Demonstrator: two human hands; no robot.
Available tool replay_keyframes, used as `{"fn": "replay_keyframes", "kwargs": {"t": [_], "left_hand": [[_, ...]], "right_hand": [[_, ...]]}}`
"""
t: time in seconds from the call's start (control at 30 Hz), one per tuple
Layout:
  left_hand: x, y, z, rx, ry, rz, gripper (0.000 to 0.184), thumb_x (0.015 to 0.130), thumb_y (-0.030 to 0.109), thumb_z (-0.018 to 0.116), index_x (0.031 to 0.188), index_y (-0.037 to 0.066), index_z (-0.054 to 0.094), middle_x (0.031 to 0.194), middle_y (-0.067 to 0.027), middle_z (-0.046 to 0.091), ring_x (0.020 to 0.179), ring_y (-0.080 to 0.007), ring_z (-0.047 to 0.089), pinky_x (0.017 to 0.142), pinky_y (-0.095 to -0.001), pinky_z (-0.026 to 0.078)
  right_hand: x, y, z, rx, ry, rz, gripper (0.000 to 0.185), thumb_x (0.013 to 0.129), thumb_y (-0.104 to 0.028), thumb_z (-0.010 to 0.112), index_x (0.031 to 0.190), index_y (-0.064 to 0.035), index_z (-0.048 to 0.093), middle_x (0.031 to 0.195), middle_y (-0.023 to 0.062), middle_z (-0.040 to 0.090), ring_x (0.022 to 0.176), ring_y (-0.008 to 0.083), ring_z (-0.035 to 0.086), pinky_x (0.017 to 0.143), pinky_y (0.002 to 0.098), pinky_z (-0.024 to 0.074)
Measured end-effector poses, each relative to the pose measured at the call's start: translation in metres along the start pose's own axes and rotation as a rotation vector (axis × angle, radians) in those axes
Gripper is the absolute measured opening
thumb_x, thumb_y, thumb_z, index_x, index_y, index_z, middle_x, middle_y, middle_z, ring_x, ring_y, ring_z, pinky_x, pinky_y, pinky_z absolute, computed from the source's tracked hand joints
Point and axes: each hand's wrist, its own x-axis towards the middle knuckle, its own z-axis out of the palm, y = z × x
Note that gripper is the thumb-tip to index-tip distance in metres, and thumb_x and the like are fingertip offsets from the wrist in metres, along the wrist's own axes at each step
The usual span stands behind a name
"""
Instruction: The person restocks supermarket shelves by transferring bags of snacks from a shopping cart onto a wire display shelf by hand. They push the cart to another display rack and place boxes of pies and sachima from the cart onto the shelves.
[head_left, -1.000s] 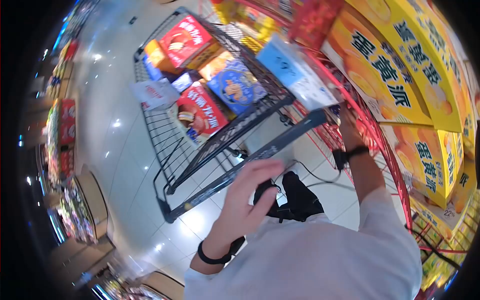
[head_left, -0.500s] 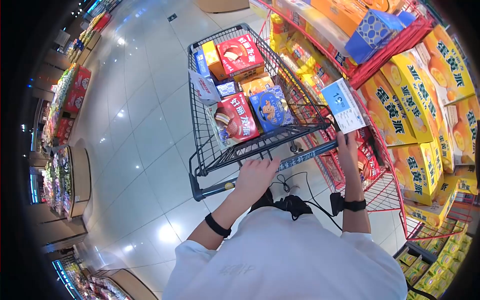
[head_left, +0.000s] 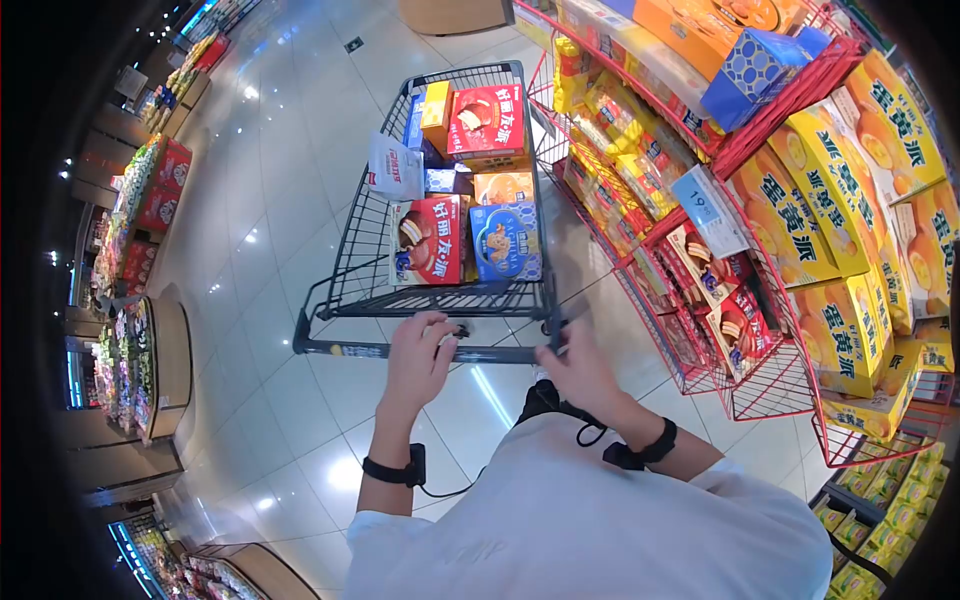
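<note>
A black shopping cart (head_left: pixel 345 265) stands in front of me, loaded with several boxes. Among them are a red pie box (head_left: pixel 428 240) near the handle, a blue sachima box (head_left: pixel 505 243) beside it, another red box (head_left: pixel 487 120) and a yellow box (head_left: pixel 436 112) farther forward, and a white packet (head_left: pixel 396 168) at the left side. My left hand (head_left: pixel 421 358) is closed over the middle of the handlebar (head_left: pixel 480 354). My right hand (head_left: pixel 580 368), slightly blurred, has its fingers round the bar's right end.
To the right is a red wire rack (head_left: pixel 700 375) with snack packs and a blue price card (head_left: pixel 710 212). Stacked yellow boxes (head_left: pixel 835 330) stand behind it. A rounded display stand (head_left: pixel 170 365) is at the left across the tiled floor.
The cart has turned to point straighter ahead and its handle has swung away from the rack. My right hand has moved left with the bar. My left hand, raised earlier, is on the handlebar.
</note>
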Motion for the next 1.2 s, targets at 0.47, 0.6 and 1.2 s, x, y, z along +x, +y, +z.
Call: {"fn": "replay_keyframes", "kwargs": {"t": [0.47, 0.6, 1.2], "left_hand": [[0.036, 0.021, 0.076, 0.21, -0.226, -0.578, 0.084, 0.087, 0.044, 0.067, 0.155, 0.013, 0.029, 0.148, -0.0262, 0.04, 0.121, -0.0459, 0.052, 0.099, -0.0512, 0.044], [0.021, 0.005, 0.117, 0.409, -0.221, -0.687, 0.076, 0.089, 0.043, 0.065, 0.151, 0.01, 0.036, 0.137, -0.0218, 0.051, 0.113, -0.0434, 0.057, 0.095, -0.0478, 0.048], [-0.072, -0.062, 0.12, 0.48, 0.142, -0.821, 0.012, 0.087, 0.02, 0.06, 0.094, 0.011, 0.064, 0.091, -0.0066, 0.066, 0.093, -0.0298, 0.061, 0.078, -0.0473, 0.042]], "right_hand": [[0.009, 0.039, -0.005, -0.161, -0.571, -0.48, 0.025, 0.096, -0.025, 0.057, 0.111, -0.0068, 0.065, 0.103, 0.014, 0.063, 0.096, 0.0323, 0.064, 0.083, 0.0433, 0.0522], [0.009, 0.1, -0.034, -0.143, -0.562, -0.394, 0.027, 0.096, -0.025, 0.057, 0.115, -0.006, 0.064, 0.106, 0.0161, 0.064, 0.099, 0.0342, 0.064, 0.087, 0.0432, 0.0513], [0.121, 0.068, 0.009, -0.234, -0.912, -0.486, 0.04, 0.096, -0.023, 0.058, 0.133, -0.0062, 0.056, 0.124, 0.0203, 0.059, 0.115, 0.0345, 0.06, 0.098, 0.0426, 0.0492]]}}
